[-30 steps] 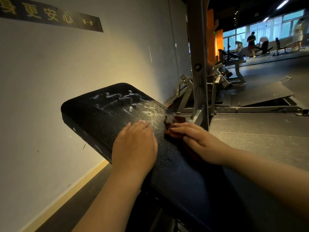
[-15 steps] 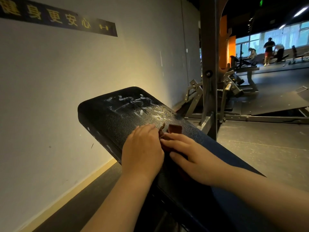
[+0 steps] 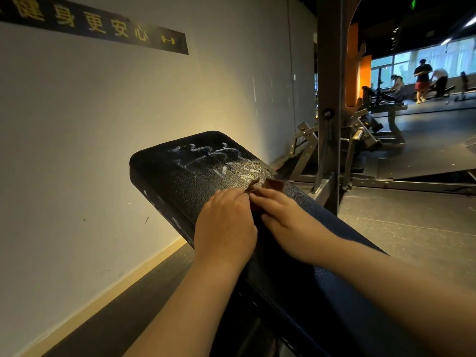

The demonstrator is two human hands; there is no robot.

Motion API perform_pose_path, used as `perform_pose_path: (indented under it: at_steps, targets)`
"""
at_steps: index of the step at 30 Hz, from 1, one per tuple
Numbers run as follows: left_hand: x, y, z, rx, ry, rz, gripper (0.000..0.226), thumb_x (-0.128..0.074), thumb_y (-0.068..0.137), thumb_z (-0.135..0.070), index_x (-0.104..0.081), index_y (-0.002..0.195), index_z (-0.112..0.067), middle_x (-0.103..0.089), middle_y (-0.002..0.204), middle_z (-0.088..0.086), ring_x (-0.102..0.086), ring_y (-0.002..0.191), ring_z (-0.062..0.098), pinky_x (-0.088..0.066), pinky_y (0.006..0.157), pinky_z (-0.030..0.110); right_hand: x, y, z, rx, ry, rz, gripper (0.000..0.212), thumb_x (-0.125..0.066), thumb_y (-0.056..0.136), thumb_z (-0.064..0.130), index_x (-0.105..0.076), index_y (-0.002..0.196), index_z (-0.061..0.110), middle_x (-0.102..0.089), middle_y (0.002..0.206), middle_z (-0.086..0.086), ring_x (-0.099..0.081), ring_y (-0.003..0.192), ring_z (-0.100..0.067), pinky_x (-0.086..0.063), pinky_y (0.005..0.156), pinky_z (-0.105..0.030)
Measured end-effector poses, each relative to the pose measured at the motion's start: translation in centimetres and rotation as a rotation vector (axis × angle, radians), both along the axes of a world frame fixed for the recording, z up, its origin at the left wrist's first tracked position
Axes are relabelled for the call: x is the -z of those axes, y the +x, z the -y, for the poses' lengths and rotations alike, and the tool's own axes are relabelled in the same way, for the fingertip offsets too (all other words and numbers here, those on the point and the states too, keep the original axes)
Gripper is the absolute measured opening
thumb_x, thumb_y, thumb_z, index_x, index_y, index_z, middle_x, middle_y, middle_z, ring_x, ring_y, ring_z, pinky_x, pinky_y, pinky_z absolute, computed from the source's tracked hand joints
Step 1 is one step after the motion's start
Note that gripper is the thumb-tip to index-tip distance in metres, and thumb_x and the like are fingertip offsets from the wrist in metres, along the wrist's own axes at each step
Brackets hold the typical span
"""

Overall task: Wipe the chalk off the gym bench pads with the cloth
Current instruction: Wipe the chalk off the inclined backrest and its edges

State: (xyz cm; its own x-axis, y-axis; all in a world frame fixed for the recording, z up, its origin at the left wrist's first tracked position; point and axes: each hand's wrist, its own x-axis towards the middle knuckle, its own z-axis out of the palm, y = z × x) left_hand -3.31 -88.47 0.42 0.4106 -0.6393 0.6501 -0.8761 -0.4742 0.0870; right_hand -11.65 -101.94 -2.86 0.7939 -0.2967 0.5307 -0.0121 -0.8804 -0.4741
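My right hand (image 3: 283, 217) pressing the brown cloth (image 3: 273, 185) onto the black bench pad (image 3: 177, 186), fingers straight, my left hand (image 3: 224, 228) beside it, flat, fingertips touching the cloth's edge, white chalk (image 3: 213, 161) just beyond

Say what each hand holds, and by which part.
The right hand presses the cloth flat on the bench pad, over its near part. The left hand touches its left edge with fingertips; a pinch cannot be told.
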Motion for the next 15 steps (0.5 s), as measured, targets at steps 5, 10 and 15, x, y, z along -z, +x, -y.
perform_pose_path:
  at_steps: [5, 10, 15]
  targets:
    - [0.1, 0.1, -0.1, 0.006, -0.025, 0.003, 0.044, -0.057, 0.08, -0.007, -0.068, 0.122, -0.012, -0.065, 0.128, 0.001, -0.057, 0.122, 0.021, -0.04, 0.107, 0.034, 0.5, -1.6, 1.2, -0.079, -0.049, 0.017, 0.052, -0.047, 0.102, 0.014, -0.044, 0.149, 0.036, -0.032, 0.157, 0.019, -0.024, 0.146, -0.001, -0.018, 0.121, -0.026]
    - [-0.4, -0.6, -0.4, -0.003, -0.002, -0.009, 0.043, -0.052, 0.087, -0.01, -0.062, 0.129, -0.014, -0.06, 0.135, -0.001, -0.051, 0.126, 0.019, -0.035, 0.108, 0.031, -0.4, 1.9, 1.2, 0.252, 0.165, 0.08, 0.05, -0.044, 0.099, 0.007, -0.05, 0.146, 0.02, -0.038, 0.157, 0.001, -0.031, 0.146, -0.023, -0.018, 0.124, -0.043]
    - [-0.4, -0.5, -0.3, -0.018, -0.035, -0.04, 0.036, -0.049, 0.09, -0.011, -0.063, 0.123, -0.014, -0.06, 0.13, 0.001, -0.053, 0.122, 0.021, -0.038, 0.103, 0.033, 1.4, -0.6, -3.1, -0.014, -0.007, 0.114, 0.048, -0.043, 0.099, 0.018, -0.052, 0.146, 0.025, -0.042, 0.155, 0.008, -0.034, 0.144, -0.011, -0.025, 0.12, -0.029]
